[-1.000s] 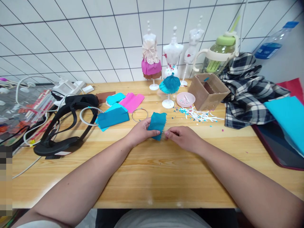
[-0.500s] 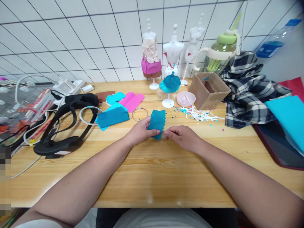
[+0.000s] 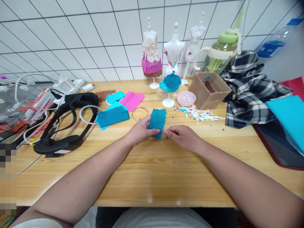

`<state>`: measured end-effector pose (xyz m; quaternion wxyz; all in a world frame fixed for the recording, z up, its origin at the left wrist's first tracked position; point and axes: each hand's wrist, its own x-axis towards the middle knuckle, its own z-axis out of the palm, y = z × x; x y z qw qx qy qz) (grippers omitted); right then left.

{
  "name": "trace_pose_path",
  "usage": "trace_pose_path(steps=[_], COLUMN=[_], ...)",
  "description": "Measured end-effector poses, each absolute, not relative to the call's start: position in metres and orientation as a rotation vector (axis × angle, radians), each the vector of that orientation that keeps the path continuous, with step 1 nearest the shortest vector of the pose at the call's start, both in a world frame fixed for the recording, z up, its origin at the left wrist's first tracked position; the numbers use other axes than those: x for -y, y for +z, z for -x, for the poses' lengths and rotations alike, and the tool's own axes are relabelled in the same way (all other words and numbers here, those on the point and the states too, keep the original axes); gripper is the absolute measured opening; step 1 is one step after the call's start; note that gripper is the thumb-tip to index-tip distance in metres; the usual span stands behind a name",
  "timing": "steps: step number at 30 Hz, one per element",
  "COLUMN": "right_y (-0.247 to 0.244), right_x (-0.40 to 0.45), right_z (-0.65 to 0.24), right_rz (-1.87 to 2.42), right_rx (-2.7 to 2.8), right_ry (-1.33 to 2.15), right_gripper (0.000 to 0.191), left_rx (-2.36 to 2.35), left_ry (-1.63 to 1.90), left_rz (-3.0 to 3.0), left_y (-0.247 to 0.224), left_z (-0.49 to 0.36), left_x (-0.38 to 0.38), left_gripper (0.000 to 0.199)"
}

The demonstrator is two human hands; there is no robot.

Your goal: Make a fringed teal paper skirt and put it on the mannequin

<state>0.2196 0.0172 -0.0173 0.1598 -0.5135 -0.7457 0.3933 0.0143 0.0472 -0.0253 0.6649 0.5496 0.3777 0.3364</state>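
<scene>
My left hand (image 3: pixel 142 130) grips a folded piece of teal crepe paper (image 3: pixel 157 121), thumb lying across its front. The paper's right edge is cut into a jagged, toothed line. Close to that edge is my right hand (image 3: pixel 180 136), its fingers closed in a pinch; whatever is between the fingertips is too small to make out. Behind the paper stands a small white dress form (image 3: pixel 174 52) with a teal crepe-paper skirt (image 3: pixel 171 82). A thin wire ring (image 3: pixel 139 114) lies just beyond my left hand.
Teal paper (image 3: pixel 113 117) and pink paper (image 3: pixel 132 100) lie at left, near a black headset strap (image 3: pixel 68 107) and cables. Behind are another dressed form (image 3: pixel 151 57), a pink bowl (image 3: pixel 186 98), a cardboard box (image 3: pixel 209 91), paper scraps (image 3: pixel 201 114) and a plaid cloth (image 3: pixel 249 95).
Both hands stay almost in place. The teal paper is turned very slightly, and the whole view has shifted a little.
</scene>
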Motion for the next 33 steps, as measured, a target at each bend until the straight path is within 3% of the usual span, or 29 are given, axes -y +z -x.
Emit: trace_pose_path(steps=[33], right_y=[-0.0216], right_x=[-0.019], right_z=[-0.2188], right_rz=[1.505], right_rx=[2.122], right_ry=[1.115], right_gripper=[0.046], left_rx=[-0.848], left_ry=[0.76], left_rz=[-1.229], left_y=[-0.0268], left_z=[-0.0139], left_x=[-0.0478], left_gripper=[0.049])
